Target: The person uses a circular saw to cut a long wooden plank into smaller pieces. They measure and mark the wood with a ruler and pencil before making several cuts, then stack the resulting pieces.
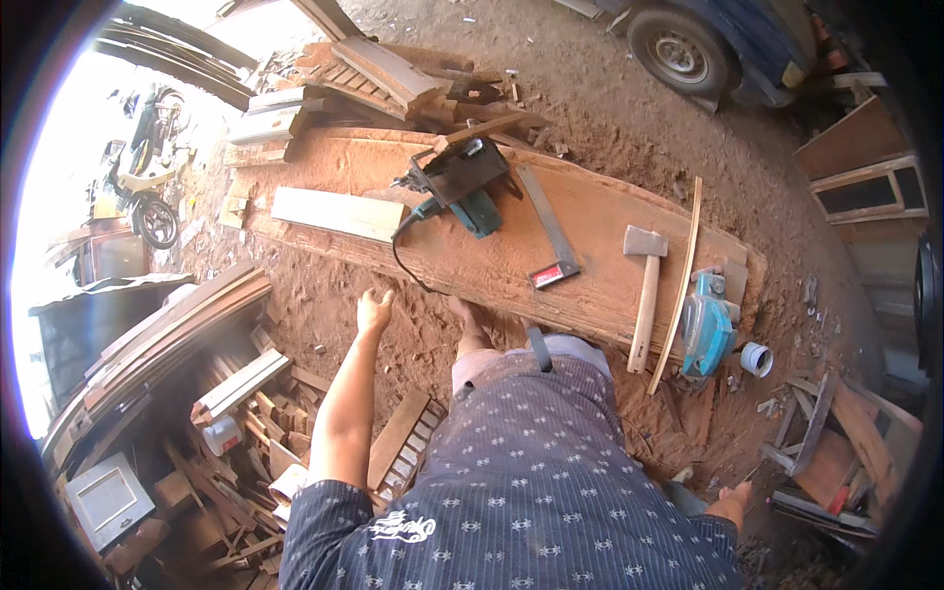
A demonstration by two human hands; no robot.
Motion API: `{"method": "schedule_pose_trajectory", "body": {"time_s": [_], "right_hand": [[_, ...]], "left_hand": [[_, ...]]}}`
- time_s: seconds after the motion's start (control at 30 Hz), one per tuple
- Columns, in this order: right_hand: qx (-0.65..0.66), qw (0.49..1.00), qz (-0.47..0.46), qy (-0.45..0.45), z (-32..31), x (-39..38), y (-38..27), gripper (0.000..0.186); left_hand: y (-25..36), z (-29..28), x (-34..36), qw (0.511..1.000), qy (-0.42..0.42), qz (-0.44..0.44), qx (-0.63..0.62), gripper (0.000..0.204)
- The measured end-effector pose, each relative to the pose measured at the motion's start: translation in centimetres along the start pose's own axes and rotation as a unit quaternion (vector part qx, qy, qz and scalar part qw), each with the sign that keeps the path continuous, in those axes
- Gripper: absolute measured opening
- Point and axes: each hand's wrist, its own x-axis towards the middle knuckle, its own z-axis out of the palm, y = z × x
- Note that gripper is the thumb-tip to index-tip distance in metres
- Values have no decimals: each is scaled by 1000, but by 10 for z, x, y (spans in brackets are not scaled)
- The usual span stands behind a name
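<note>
My left hand (pixel 375 311) hangs near the front edge of a long wooden slab (pixel 334 254), empty, its fingers apart. Down at my right side, my right hand (pixel 730 501) has its fingertips apart and nothing visible in it. On the slab lies a teal circular saw (pixel 477 209), its dark base plate facing up. A planed pale board (pixel 339 213) is left of the saw, and a try square (pixel 551 228) lies to its right. Farther right are a hatchet (pixel 644 295) with a wooden handle, a thin curved wooden strip (pixel 680 285) and a teal electric planer (pixel 706 329).
Offcuts (pixel 285 413) are heaped at my left beside stacked planks (pixel 177 334). More timber (pixel 393 74) lies beyond the slab. A parked vehicle (pixel 688 49) stands far right, a motorcycle (pixel 147 187) far left. A white cup-like piece (pixel 756 359) and scrap wood (pixel 836 442) lie at right.
</note>
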Motion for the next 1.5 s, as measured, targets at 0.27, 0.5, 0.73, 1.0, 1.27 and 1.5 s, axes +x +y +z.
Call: {"method": "schedule_pose_trajectory", "body": {"time_s": [0.27, 0.5, 0.73, 1.0, 1.27, 1.5], "right_hand": [[-85, 990, -110, 30, -29, -76, -23, 88], [-122, 976, -173, 48, -37, -130, -53, 89], [-143, 966, -211, 47, -33, -159, -76, 90], [-183, 956, -228, 30, -12, -165, -76, 91], [-235, 942, -240, 4, 40, -155, -73, 93], [-255, 932, -255, -24, 71, -145, -87, 94]], "left_hand": [[88, 8, 74, 986, 79, 88, 118, 86], [97, 11, 110, 971, 67, 122, 195, 87], [86, -7, 126, 974, 50, 91, 199, 80], [23, -64, 146, 980, 42, 47, 188, 47], [169, -63, 60, 938, -154, 311, -11, 71], [193, -27, 11, 954, 52, 273, 113, 25]]}}
